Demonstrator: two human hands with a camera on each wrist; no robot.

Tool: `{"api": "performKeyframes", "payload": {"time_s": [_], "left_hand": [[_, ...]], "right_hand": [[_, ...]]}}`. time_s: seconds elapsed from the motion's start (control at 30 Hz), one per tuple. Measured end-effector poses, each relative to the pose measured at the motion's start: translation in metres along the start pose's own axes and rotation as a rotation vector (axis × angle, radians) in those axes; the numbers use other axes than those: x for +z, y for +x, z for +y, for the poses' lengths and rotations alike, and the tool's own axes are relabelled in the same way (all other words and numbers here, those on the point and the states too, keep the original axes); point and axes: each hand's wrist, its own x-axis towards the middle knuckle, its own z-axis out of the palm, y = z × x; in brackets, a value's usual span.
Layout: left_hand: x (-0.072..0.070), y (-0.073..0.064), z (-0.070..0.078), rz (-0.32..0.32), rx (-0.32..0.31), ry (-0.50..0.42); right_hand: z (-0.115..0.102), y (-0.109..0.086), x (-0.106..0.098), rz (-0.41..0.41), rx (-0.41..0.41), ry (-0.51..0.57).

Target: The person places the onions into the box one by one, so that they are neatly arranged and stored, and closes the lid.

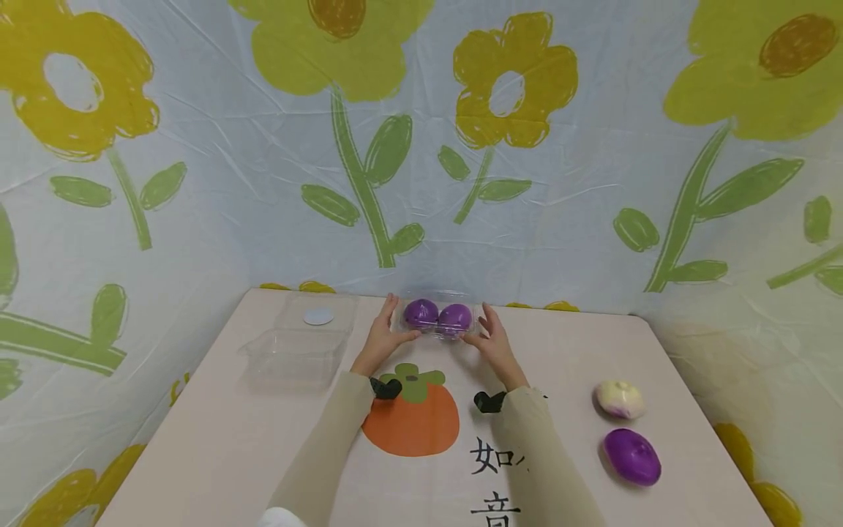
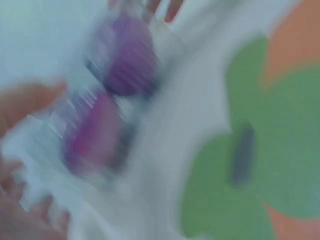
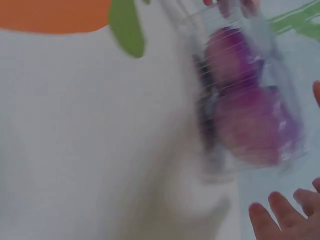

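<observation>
A clear plastic clamshell box (image 1: 437,296) sits near the back edge of the table with two round purple turnip-like vegetables (image 1: 421,313) side by side inside. My left hand (image 1: 385,338) is at its left end, thumb near the front and fingers extended. On the opposite end, my right hand (image 1: 495,350) has its fingers spread close to the box. In the right wrist view the right fingertips (image 3: 285,210) stand apart from the plastic (image 3: 220,170). Blur in the left wrist view hides whether the left fingers touch the box (image 2: 65,125).
An opened clear plastic container (image 1: 296,355), its lid (image 1: 336,307) bearing a white oval label, lies at the left. On the right are a cream vegetable (image 1: 620,400) with a purple underside and a purple one (image 1: 632,457). A flower-print cloth (image 1: 421,219) hangs behind the table.
</observation>
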Motion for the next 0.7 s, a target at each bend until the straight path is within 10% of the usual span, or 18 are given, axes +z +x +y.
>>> {"api": "performKeyframes", "payload": {"time_s": [0.17,0.4,0.7], "left_hand": [[-0.010,-0.001,0.033,-0.016,-0.042,0.001],[-0.055,-0.025,0.090,-0.100,0.093,-0.010],[-0.138,-0.074,0.093,-0.098,0.070,0.097]], "right_hand": [[-0.038,-0.011,0.000,0.062,-0.050,-0.028],[-0.073,-0.018,0.015,0.051,-0.131,0.101],[-0.094,-0.039,0.077,-0.115,-0.091,0.407]]}}
